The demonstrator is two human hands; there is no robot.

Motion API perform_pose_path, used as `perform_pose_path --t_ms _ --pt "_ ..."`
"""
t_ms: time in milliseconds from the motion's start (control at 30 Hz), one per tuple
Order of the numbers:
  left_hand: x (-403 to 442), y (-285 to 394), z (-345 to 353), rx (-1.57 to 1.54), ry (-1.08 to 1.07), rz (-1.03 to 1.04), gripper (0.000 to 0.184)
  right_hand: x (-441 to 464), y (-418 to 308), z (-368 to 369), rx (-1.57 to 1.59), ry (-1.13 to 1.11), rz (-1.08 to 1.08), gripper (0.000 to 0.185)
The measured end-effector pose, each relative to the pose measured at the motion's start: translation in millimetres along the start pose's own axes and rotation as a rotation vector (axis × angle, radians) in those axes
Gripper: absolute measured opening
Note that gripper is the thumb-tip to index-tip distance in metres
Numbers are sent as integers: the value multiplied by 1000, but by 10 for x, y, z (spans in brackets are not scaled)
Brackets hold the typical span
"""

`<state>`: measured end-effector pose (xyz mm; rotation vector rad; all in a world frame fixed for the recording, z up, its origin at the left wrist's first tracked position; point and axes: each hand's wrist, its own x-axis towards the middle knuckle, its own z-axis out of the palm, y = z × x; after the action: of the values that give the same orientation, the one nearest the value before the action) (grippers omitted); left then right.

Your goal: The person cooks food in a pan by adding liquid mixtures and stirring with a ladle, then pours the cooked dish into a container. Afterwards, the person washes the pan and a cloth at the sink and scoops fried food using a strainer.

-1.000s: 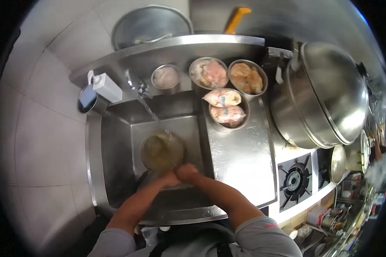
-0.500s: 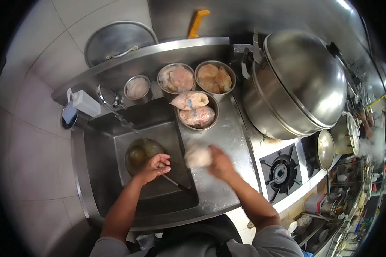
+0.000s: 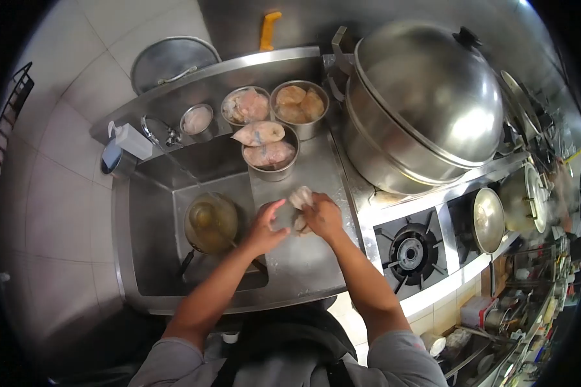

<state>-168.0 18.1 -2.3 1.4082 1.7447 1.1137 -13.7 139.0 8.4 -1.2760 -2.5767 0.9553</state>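
Above the steel counter, my right hand (image 3: 323,216) grips a crumpled whitish bundle (image 3: 301,198); whether it is cloth or a plastic bag I cannot tell. My left hand (image 3: 266,231) is just left of it, thumb and fingers apart, with nothing in it. Beyond both hands, a steel pot (image 3: 271,169) holds two tied plastic bags of pale pinkish food (image 3: 268,154). In the sink (image 3: 164,258) at the left lies a round pan (image 3: 199,240) with liquid in it. Water runs from the faucet (image 3: 172,137) into the sink.
Behind stand more steel containers (image 3: 300,131) of bagged pale food. A large domed steamer pot (image 3: 426,109) rises at the right, with a gas burner (image 3: 410,253) before it. A white bottle (image 3: 132,140) stands at the sink's left corner.
My right hand has brought the whitish bundle down near the counter. My left hand has moved right, from over the sink toward the bundle. The camera view has shifted.
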Motion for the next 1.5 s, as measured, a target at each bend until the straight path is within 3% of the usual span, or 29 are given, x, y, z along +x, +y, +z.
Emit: perform_pose_path --t_ms 33,67,100,133,200,267,367,433,467,533,600,633,700,767,833,867,933,967,1033,1067,1133,1167,1267,1333,1400,1467,1500 --pt "99 130 122 46 62 242 60 -217 58 -98 159 149 0 42" --pt "165 339 258 -20 23 306 60 -445 136 -169 322 289 6 45" --pt "212 525 405 -88 -21 369 60 -640 227 -234 338 279 12 47" --pt "262 602 548 -91 -15 368 60 -825 306 -306 353 273 18 49" --pt "376 729 797 -204 -486 -67 51 -1259 335 -507 474 274 155 49" --pt "367 820 1038 -241 -462 190 43 -1646 510 -581 485 398 90 46" --pt "434 1006 1159 -194 -454 286 41 -2061 844 -329 593 567 57 32" --pt "587 775 1340 -171 -375 359 43 -2252 887 -281 357 582 222 18" --pt "645 892 1245 -213 -463 88 44 -2269 839 -300 357 585 227 18" --pt "817 884 1152 -247 -489 31 44 -2269 694 -329 311 659 209 7" --pt "952 870 1041 -323 -553 -5 43 -2277 642 -394 298 674 181 9" --pt "1026 884 949 -343 -572 85 39 -2277 576 -488 269 696 149 7" --pt "1156 946 823 -529 -578 14 36 -2271 467 -645 249 735 132 5" --pt "1247 988 753 -585 -572 -1 37 -2300 533 -642 187 713 86 6" --pt "1263 1013 694 -91 -158 233 39 -2308 631 -661 -3 592 -35 16" --pt "1183 966 699 -88 -156 230 39 -2268 642 -606 0 590 -38 16" --pt "880 788 785 250 -392 449 42 -2149 651 -436 80 419 10 32" --pt "758 686 843 253 -392 449 42 -2107 607 -374 72 316 73 49" --pt "604 415 967 374 -613 451 37 -2014 683 -202 14 247 121 49" --pt "674 218 1055 372 -613 447 37 -1962 734 -105 -46 178 171 48" --pt "893 -97 1288 358 -416 424 29 -1901 795 -22 -74 137 261 41" --pt "981 -23 1351 274 -270 427 24 -1883 788 -8 -15 220 286 40" --pt "1276 211 1480 101 -251 549 25 -1805 725 88 72 364 287 39" --pt "1409 143 1533 112 -280 528 24 -1730 877 399 -144 145 311 39" --pt "1382 -26 1476 129 -317 502 23 -1716 908 658 -138 217 269 37" --pt "1225 -245 1177 224 -346 456 18 -1682 782 818 -106 45 108 27" --pt "1051 -199 867 317 -343 455 10 -1623 808 1114 -73 140 -125 22"
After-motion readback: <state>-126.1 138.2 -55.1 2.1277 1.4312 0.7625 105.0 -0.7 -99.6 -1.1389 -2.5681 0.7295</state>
